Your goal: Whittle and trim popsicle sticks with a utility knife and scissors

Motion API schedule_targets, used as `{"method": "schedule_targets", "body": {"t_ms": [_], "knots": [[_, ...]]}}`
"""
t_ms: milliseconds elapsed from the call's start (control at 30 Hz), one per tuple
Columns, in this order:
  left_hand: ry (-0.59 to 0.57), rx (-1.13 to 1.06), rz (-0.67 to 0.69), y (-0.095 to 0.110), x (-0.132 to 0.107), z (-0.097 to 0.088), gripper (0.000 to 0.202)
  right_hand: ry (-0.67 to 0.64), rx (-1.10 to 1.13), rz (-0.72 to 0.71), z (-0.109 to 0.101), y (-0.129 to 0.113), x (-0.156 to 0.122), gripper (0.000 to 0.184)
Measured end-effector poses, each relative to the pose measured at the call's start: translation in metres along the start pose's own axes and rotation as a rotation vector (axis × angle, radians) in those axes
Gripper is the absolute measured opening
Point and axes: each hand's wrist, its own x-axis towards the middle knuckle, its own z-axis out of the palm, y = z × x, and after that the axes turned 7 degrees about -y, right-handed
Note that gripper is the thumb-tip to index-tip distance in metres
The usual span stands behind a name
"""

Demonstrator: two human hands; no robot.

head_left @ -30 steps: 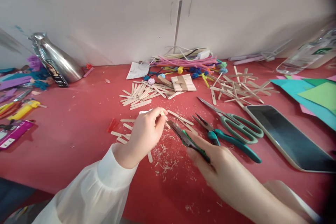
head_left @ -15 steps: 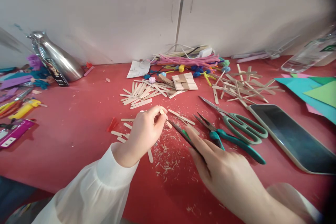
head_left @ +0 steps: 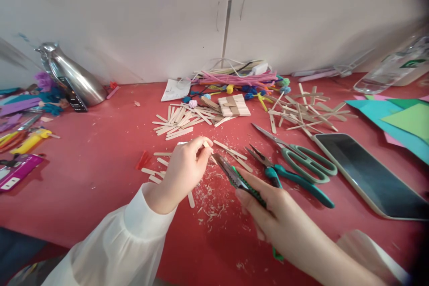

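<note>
My left hand (head_left: 186,172) is closed, thumb and forefinger pinching a wooden craft stick (head_left: 206,145) whose short end sticks out. In my right hand (head_left: 271,210) is a green and black utility knife (head_left: 239,178), its blade pointing up and left. The blade tip lies close beside the stick; whether it touches cannot be made out. Fine wood shavings (head_left: 212,201) are scattered on the red table (head_left: 110,161) beneath both hands. Loose craft sticks (head_left: 234,155) lie just behind the blade, and more are partly hidden by my left hand.
Pliers (head_left: 291,178), green-handled scissors (head_left: 304,161) and a phone (head_left: 365,174) lie to the right. Piles of craft sticks (head_left: 181,118) and pink pipe cleaners (head_left: 234,77) sit at the back. A steel jug (head_left: 78,78) stands back left; coloured paper (head_left: 395,116) lies far right.
My right hand has rolled the utility knife, so more of its blade and green body shows. My left hand keeps its pinch on the craft stick, almost unmoved. The view has shifted slightly.
</note>
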Motion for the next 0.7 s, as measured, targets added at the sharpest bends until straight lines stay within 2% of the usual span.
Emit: {"method": "schedule_targets", "body": {"t_ms": [133, 267, 367, 500, 567, 633, 700], "knots": [[0.002, -0.055, 0.000, -0.004, 0.001, 0.001, 0.014, -0.132, 0.488, 0.177, 0.000, -0.006, 0.003, 0.025], [0.000, -0.082, -0.020, -0.006, 0.001, 0.002, 0.013, -0.187, 0.716, 0.270, -0.004, -0.011, 0.006, 0.029], [-0.004, -0.087, -0.043, -0.006, 0.001, 0.002, 0.013, -0.197, 0.655, 0.273, -0.005, -0.010, 0.006, 0.028], [-0.011, -0.063, -0.067, -0.003, 0.000, 0.001, 0.013, -0.028, 0.139, 0.066, -0.001, -0.002, 0.003, 0.024], [-0.019, -0.045, -0.074, -0.002, 0.000, 0.001, 0.013, 0.030, -0.003, -0.005, 0.001, 0.001, 0.002, 0.026], [-0.021, -0.038, -0.074, -0.002, 0.000, 0.001, 0.013, -0.016, 0.081, 0.025, 0.003, 0.000, 0.000, 0.023], [-0.015, -0.043, -0.064, -0.001, 0.000, 0.001, 0.013, -0.104, 0.299, 0.113, 0.003, -0.002, 0.000, 0.022]]}}
